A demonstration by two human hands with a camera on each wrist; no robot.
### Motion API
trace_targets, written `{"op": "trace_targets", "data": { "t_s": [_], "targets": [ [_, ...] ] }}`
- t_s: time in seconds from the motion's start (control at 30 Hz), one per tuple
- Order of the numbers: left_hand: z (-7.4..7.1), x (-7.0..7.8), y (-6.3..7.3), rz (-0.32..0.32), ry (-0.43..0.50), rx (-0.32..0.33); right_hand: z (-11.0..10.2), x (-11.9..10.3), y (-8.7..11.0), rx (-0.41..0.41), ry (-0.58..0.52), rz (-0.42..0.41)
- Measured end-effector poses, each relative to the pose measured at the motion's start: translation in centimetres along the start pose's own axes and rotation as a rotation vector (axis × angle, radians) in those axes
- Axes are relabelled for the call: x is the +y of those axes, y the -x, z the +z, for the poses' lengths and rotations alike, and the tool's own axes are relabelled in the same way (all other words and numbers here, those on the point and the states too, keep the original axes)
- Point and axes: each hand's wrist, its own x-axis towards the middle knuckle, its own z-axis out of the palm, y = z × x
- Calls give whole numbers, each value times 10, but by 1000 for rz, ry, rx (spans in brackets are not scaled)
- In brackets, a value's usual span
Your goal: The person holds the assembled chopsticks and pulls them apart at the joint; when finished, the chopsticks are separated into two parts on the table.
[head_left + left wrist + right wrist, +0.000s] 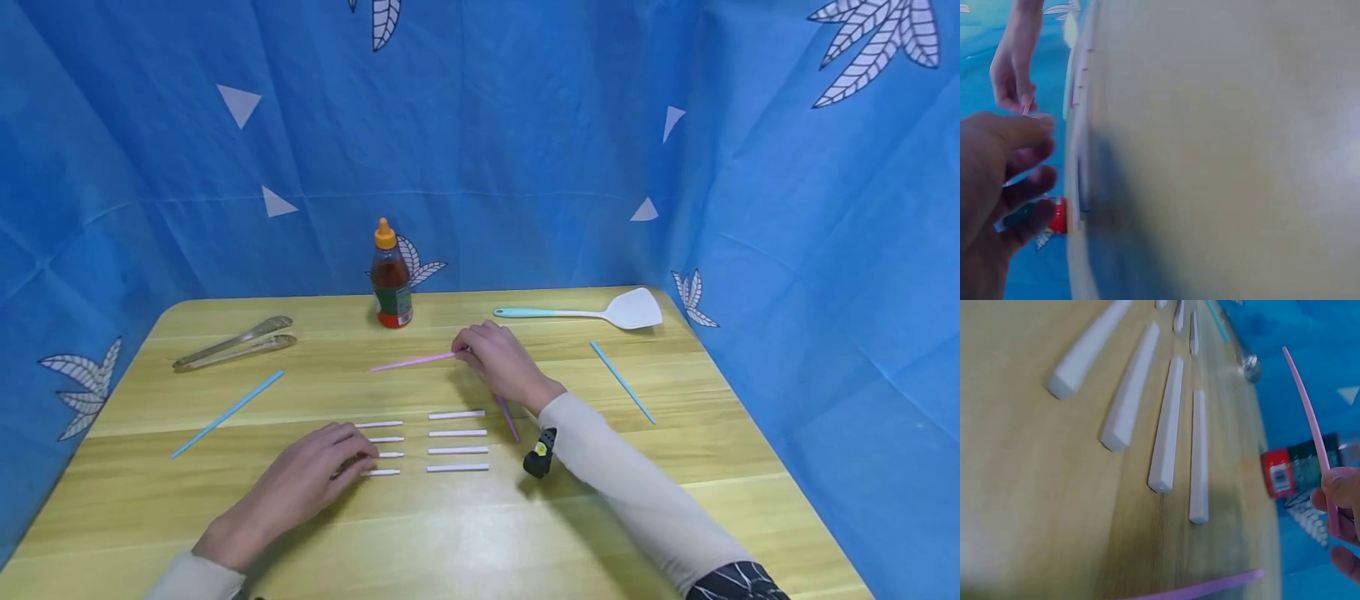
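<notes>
My right hand (501, 362) pinches one end of a thin pink straw (412, 362), which points left above the wooden table. The right wrist view shows the straw (1307, 409) between thumb and fingers. Under that forearm lies a purple straw (507, 419), partly hidden by the hand. My left hand (311, 471) hovers at the left column of short white sticks (387, 472), fingers bent and spread, covering some of their left ends. Nothing shows between its thumb and fingers (1029, 187) in the left wrist view. A second column of white sticks (457, 451) lies to the right.
Metal tongs (236, 343) and a blue straw (227, 414) lie on the left. A sauce bottle (392, 287) stands at the back. To the right are a white spatula (633, 309) and another blue straw (622, 382). Blue cloth (525, 150) hangs behind the table.
</notes>
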Motion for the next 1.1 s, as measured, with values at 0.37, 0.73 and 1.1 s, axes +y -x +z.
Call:
{"op": "trace_targets", "data": {
  "t_s": [0.37,0.73,1.1],
  "targets": [
    [-25,5,-28,-219,19,103,-18,-26,37,2,-20,-215],
    [-17,17,-40,-151,74,-40,-13,-36,61,86,-8,-284],
    [-9,27,-55,-84,67,-75,-10,-52,71,68,-22,-219]
  ]
}}
